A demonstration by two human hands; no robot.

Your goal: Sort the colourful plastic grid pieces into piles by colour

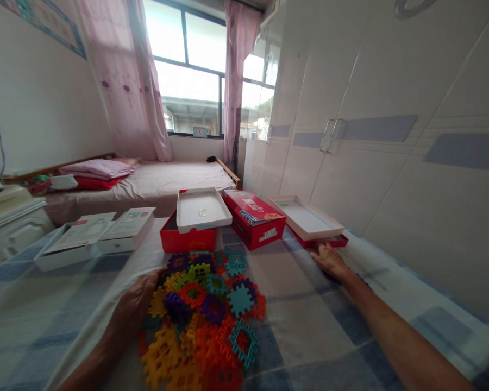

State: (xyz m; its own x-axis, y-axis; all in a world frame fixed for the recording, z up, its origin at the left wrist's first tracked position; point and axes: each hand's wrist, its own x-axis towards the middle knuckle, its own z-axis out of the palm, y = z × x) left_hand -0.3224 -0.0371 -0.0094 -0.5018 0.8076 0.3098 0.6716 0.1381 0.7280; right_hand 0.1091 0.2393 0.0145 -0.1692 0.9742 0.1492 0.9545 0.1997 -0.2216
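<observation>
A heap of interlocking plastic building pieces (212,309) in orange, yellow, green, purple and teal lies on the checked cloth in front of me. Against the heap's left side rests my left hand (140,293), its fingers stretched out and nothing visible in it. My right hand (330,260) reaches out low over the cloth, near the front corner of a red box part (338,240) with a pale lid (309,217) on it. Its fingers look loosely bent and apart; their undersides are hidden. Something dark shows beneath this hand, too blurred to name.
Behind the heap stands an open red box (187,240) with a white-lined lid (204,209) tilted on it. Beside it sits a red printed box (255,217). White boxes (126,231) lie at the left. A wardrobe (350,163) rises on the right; a bed (179,179) is beyond.
</observation>
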